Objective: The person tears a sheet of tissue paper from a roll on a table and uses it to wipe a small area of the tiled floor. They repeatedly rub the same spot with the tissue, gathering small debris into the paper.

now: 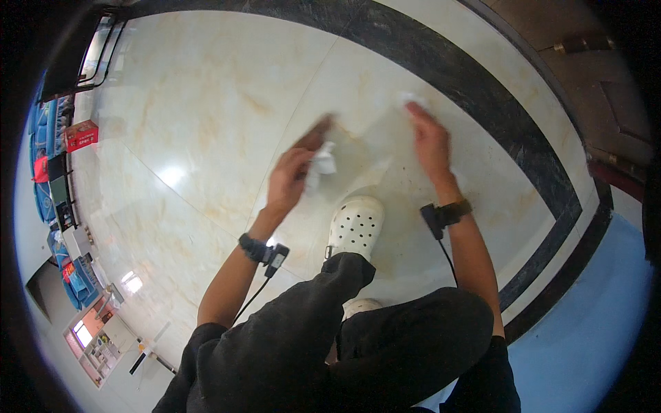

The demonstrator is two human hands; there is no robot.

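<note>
My left hand (286, 178) is closed on a crumpled white tissue (324, 159). A blurred, elongated brown object (315, 133) juts forward from the same hand; its kind is not clear. To the right, my right hand (433, 144) reaches over the floor with a small white wad (411, 98), apparently tissue, at its fingertips. Motion blurs that wad, and whether it touches the floor is not clear. Beneath both hands lies a glossy cream marble-look tile floor (217, 82), with small dark specks (404, 178) between the hands.
My white perforated clog (356, 222) stands between my arms. Wrist straps carry small devices with cables (276, 260). A dark tile border (454, 77) curves before a brown door (614, 98) and a blue wall (573, 294). At far left are a red box (82, 135) and blue seating (46, 124).
</note>
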